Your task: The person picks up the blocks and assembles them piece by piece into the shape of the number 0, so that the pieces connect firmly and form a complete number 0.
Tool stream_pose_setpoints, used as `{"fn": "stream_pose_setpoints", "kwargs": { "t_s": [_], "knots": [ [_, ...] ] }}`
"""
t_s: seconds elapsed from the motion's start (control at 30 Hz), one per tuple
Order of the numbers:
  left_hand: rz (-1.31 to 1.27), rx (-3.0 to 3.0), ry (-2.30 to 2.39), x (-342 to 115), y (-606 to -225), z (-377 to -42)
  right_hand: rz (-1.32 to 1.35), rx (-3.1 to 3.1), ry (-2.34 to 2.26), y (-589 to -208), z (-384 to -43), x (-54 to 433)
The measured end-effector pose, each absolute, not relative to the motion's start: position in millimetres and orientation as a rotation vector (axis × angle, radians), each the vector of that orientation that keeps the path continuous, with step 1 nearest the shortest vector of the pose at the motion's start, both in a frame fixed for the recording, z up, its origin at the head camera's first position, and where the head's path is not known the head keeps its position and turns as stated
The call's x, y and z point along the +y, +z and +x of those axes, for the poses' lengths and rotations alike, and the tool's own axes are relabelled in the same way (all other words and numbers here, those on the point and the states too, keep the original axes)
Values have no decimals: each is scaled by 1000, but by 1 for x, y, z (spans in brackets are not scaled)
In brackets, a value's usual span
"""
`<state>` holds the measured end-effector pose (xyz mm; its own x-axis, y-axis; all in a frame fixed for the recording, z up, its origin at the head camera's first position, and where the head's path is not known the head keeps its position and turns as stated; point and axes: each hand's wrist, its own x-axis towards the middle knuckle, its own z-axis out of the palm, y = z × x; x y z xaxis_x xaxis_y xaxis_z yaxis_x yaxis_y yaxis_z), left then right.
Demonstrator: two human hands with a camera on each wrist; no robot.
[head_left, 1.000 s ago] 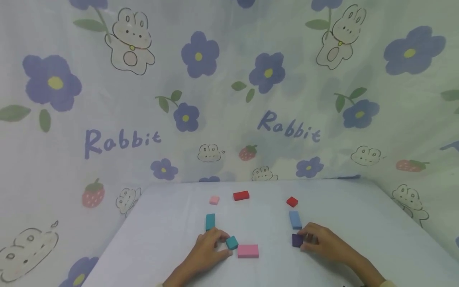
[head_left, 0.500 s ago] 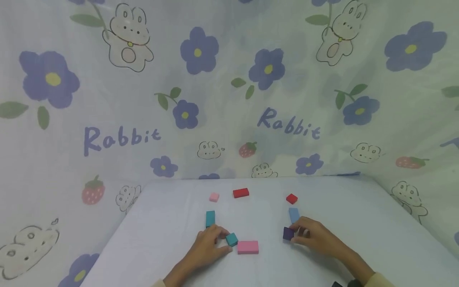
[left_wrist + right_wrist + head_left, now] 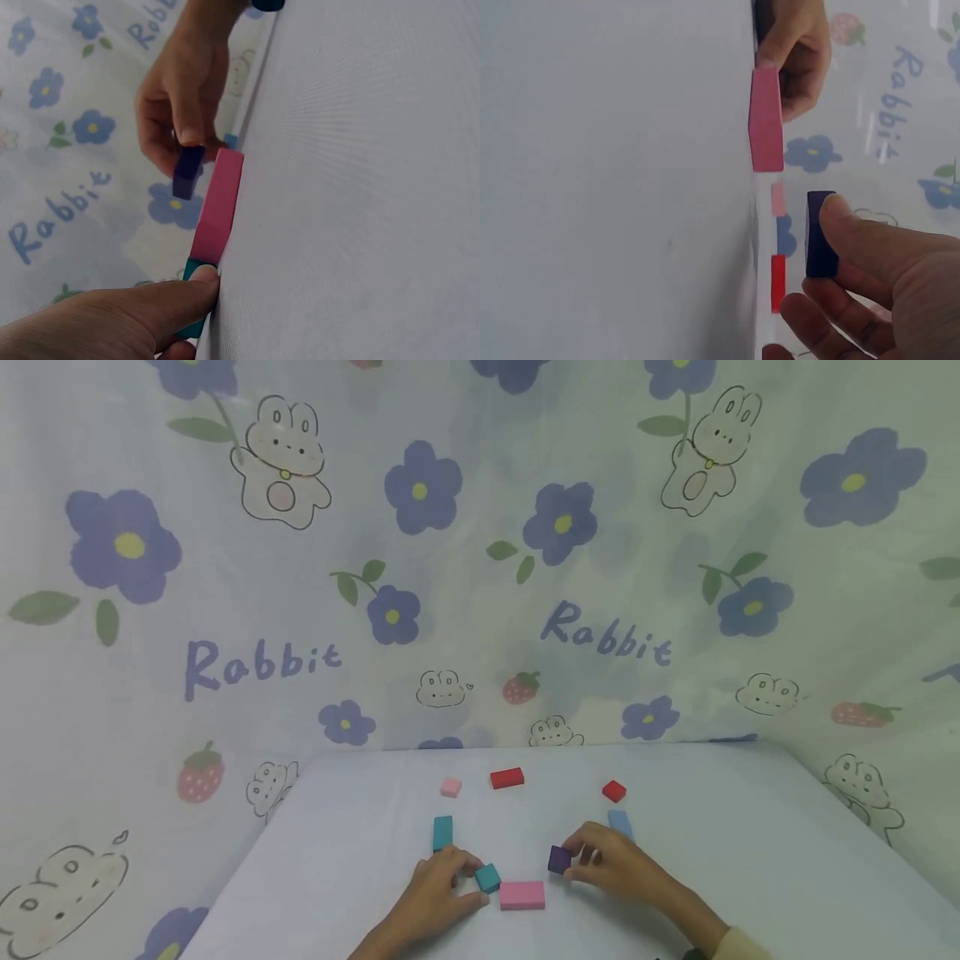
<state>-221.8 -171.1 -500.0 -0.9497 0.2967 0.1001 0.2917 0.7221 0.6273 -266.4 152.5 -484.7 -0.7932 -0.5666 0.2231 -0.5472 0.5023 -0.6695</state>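
Note:
My left hand (image 3: pixel 438 893) pinches a small teal block (image 3: pixel 487 878) between thumb and fingers at the table top. The teal block sits against the left end of a long pink block (image 3: pixel 522 896); in the left wrist view the thumb covers part of it. My right hand (image 3: pixel 611 864) grips a dark purple block (image 3: pixel 559 860) by its edges. In the right wrist view that purple block (image 3: pixel 822 234) is held off the table, apart from the pink block (image 3: pixel 766 120). The pink block lies between the two hands.
Farther back on the white table (image 3: pixel 360 827) lie a long teal block (image 3: pixel 443 832), a small light pink block (image 3: pixel 451 787), a long red block (image 3: pixel 507 778) and a small red block (image 3: pixel 614 791). A light blue block (image 3: pixel 620 824) is partly behind my right hand.
My right hand has carried the purple block leftward, from near the light blue block to beside the pink block's right end. The left hand has stayed on the teal block. The head view has shifted slightly.

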Motion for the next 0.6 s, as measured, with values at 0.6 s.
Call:
{"fn": "stream_pose_setpoints", "kwargs": {
  "t_s": [0.6],
  "knots": [
    [499,2929,1014,-170,-499,-223,-931,2747,-1151,-490,-262,141]
  ]
}}
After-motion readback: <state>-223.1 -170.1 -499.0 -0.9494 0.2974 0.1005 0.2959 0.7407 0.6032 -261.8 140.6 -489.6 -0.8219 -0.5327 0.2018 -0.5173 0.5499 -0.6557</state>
